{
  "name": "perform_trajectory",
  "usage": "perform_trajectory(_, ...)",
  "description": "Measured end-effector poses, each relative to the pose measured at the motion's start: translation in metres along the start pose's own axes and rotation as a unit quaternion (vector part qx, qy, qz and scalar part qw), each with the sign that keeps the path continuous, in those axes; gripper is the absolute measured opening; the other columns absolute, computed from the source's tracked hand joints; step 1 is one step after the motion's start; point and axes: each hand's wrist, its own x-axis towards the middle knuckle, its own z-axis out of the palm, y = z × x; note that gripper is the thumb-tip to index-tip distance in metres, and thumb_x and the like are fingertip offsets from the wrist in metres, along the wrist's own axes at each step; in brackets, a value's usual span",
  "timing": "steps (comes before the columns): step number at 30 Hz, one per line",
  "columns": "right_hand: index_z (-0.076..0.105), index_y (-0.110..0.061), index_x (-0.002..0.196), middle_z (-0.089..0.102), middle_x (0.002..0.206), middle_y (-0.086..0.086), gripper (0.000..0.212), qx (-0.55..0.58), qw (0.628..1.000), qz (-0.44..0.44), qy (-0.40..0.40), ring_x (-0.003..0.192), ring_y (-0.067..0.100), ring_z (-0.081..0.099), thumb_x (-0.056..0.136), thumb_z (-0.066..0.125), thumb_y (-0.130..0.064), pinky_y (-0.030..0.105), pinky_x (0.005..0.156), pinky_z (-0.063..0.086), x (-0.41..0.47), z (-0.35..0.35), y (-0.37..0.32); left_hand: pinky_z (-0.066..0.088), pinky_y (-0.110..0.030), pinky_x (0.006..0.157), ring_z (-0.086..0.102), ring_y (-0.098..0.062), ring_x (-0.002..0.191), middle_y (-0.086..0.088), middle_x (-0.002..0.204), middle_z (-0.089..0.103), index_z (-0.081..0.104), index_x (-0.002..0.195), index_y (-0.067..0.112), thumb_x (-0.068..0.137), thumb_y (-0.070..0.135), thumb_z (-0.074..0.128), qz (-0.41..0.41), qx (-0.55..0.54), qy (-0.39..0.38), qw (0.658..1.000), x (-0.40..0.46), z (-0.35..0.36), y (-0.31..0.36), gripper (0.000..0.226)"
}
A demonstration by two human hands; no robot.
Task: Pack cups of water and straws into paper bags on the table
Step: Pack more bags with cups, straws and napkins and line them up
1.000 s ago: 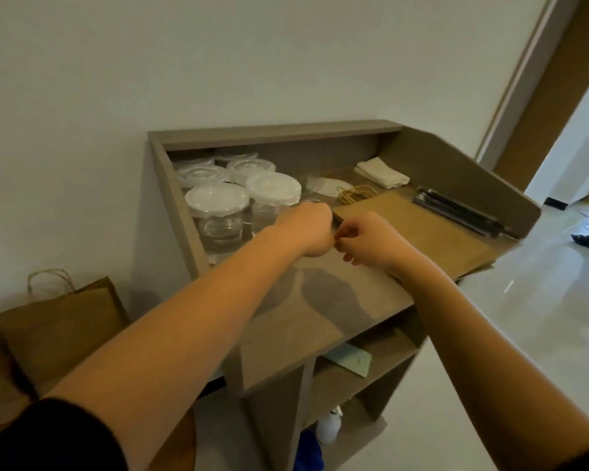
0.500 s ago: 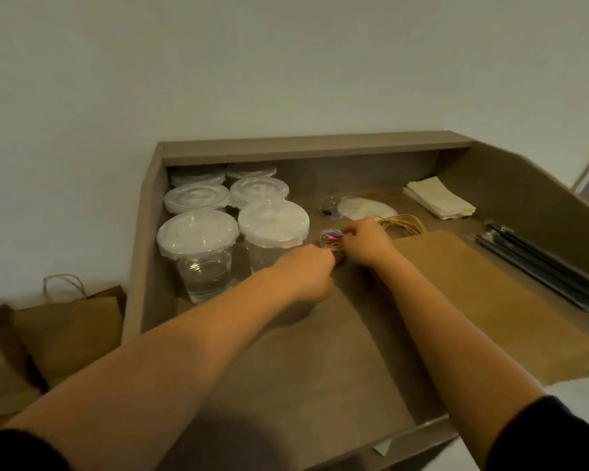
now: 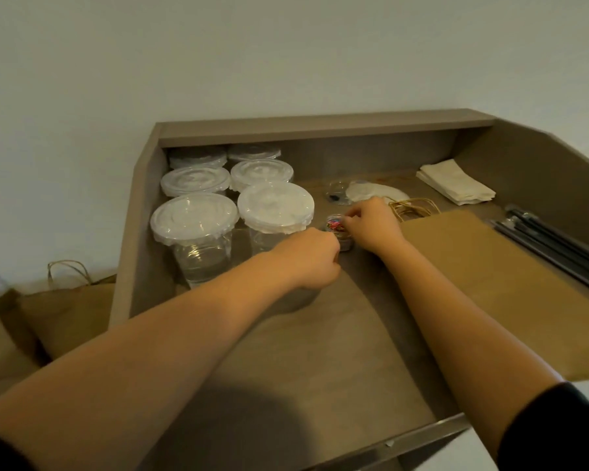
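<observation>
Cups [image 3: 275,212] lidded, left hand [image 3: 312,258] fisted, right hand [image 3: 371,224] reaching into small jar [image 3: 335,226]

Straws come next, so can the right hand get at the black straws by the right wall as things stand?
Probably yes: the black straws lie uncovered right of the flat paper bag, nothing over them. The right hand is busy at the small jar first.

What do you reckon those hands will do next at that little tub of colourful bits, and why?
Probably lift one clip out. The right hand has its fingertips dipped into the small open tub of coloured clips, while the left hand, curled, sits against the tub's near side. The paper bag lies flat beside them, not yet opened, and the lidded cups stand untouched.
</observation>
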Motion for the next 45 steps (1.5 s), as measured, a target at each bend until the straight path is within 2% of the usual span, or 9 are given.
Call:
perform_trajectory(5,0.072,-0.016,0.105,0.061,0.113,0.015,0.024,-0.085,0.993,0.009,-0.081,0.106,0.030,0.053,0.091,0.054,-0.024,0.042,0.092,0.047,0.019,0.010,-0.011,0.048,-0.037,0.071,0.061,-0.028,0.083,-0.015,0.094,0.066,0.067,0.093,0.005,0.091,0.021,0.050,-0.007,-0.005,-0.024,1.000,0.001,0.001,-0.005,0.023)
perform_trajectory(10,0.073,-0.014,0.102,0.062,0.111,0.016,0.022,-0.094,0.993,0.007,-0.073,0.108,0.030,0.051,0.092,0.055,-0.023,0.040,0.094,0.043,0.021,0.014,-0.010,0.052,-0.041,0.078,0.061,-0.030,0.088,-0.015,0.096,0.066,0.066,0.095,0.003,0.089,0.021,0.051,-0.013,-0.009,-0.022,1.000,0.004,0.001,-0.010,0.025)
perform_trajectory(18,0.069,-0.012,0.096,0.057,0.115,0.015,0.016,-0.034,0.999,0.012,-0.033,0.110,0.033,0.049,0.092,0.055,-0.017,0.044,0.093,0.045,0.018,0.014,-0.008,0.050,-0.039,0.076,0.061,-0.031,0.089,-0.016,0.097,0.066,0.066,0.095,0.003,0.090,0.021,0.050,-0.022,-0.014,-0.035,0.999,0.003,0.003,-0.011,0.025)
perform_trajectory(22,0.070,-0.014,0.105,0.055,0.121,0.014,0.023,-0.052,0.996,0.018,-0.075,0.113,0.034,0.048,0.093,0.050,-0.014,0.045,0.092,0.047,0.017,0.015,-0.008,0.049,-0.038,0.075,0.061,-0.031,0.089,-0.016,0.097,0.065,0.066,0.095,0.004,0.090,0.021,0.051,-0.033,-0.020,-0.051,0.998,-0.002,0.004,-0.012,0.024)
perform_trajectory(32,0.063,-0.013,0.095,0.054,0.114,0.012,0.015,-0.041,0.999,-0.003,-0.021,0.110,0.031,0.048,0.092,0.048,-0.011,0.048,0.091,0.045,0.013,0.010,-0.014,0.050,-0.039,0.076,0.061,-0.032,0.090,-0.017,0.098,0.066,0.067,0.095,0.003,0.091,0.021,0.051,-0.043,-0.035,-0.050,0.997,-0.005,0.007,-0.010,0.024)
perform_trajectory(35,0.056,-0.012,0.091,0.059,0.097,0.007,0.011,0.022,0.999,-0.036,-0.016,0.091,0.023,0.055,0.093,0.046,-0.009,0.038,0.079,0.048,0.001,0.004,-0.018,0.050,-0.040,0.079,0.061,-0.030,0.091,-0.017,0.100,0.066,0.066,0.099,0.003,0.092,0.020,0.050,-0.048,-0.051,-0.042,0.997,-0.006,0.003,-0.010,0.025)
perform_trajectory(37,0.056,-0.012,0.089,0.057,0.090,0.004,0.011,0.049,0.997,-0.052,-0.022,0.084,0.019,0.053,0.093,0.047,-0.006,0.031,0.072,0.043,-0.010,-0.005,-0.024,0.053,-0.039,0.080,0.064,-0.028,0.088,-0.015,0.100,0.067,0.064,0.105,0.003,0.093,0.020,0.050,-0.053,-0.074,-0.037,0.995,-0.007,-0.003,-0.009,0.024)
perform_trajectory(41,0.061,-0.013,0.082,0.059,0.076,-0.004,0.012,0.103,0.990,-0.072,-0.063,0.072,0.010,0.054,0.089,0.054,-0.006,0.024,0.067,0.045,-0.050,-0.037,-0.037,0.056,-0.031,0.062,0.070,-0.031,0.078,-0.021,0.096,0.068,0.056,0.113,0.001,0.096,0.018,0.048,-0.087,-0.235,-0.038,0.967,-0.016,-0.020,0.000,0.024)
perform_trajectory(45,0.063,-0.015,0.086,0.063,0.078,0.000,0.009,0.156,0.980,-0.102,-0.077,0.075,0.017,0.059,0.089,0.057,-0.010,0.030,0.069,0.050,-0.113,-0.063,-0.048,0.056,-0.022,0.053,0.070,-0.017,0.067,-0.011,0.087,0.068,0.063,0.102,0.007,0.094,0.017,0.054,-0.045,-0.259,0.023,0.965,-0.045,-0.045,0.009,0.015)
